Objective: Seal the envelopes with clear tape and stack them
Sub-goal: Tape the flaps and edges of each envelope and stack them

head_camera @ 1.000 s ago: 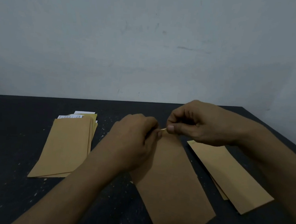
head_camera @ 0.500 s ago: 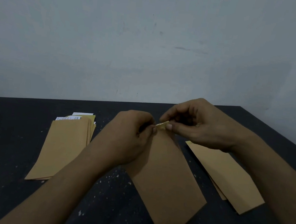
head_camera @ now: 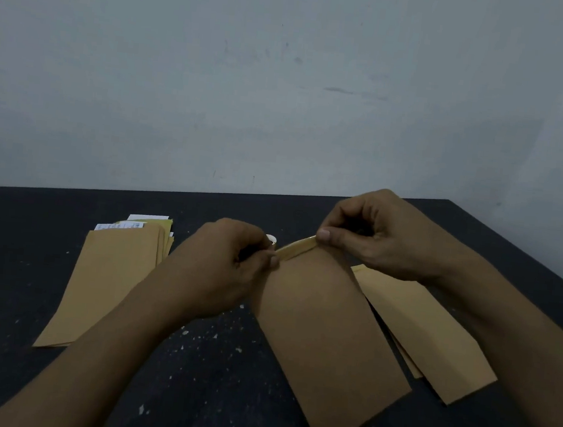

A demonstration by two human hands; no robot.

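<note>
A long brown envelope [head_camera: 327, 334] lies slanted on the dark table [head_camera: 28, 257] in front of me. My left hand [head_camera: 222, 276] pinches the left end of its folded top flap [head_camera: 295, 249]. My right hand [head_camera: 384, 237] pinches the flap's right end between thumb and fingers. A small white roll, possibly the tape [head_camera: 271, 239], peeks out just behind my left hand. Whether tape is on the flap cannot be seen.
A pile of brown envelopes with white papers sticking out [head_camera: 112, 276] lies to the left. Another stack of brown envelopes [head_camera: 433, 338] lies to the right, partly under my right forearm. A pale wall rises behind the table's far edge.
My hands have drawn apart along the envelope's top edge, the right one going right. The folded flap now shows between them, and the white roll has come into sight.
</note>
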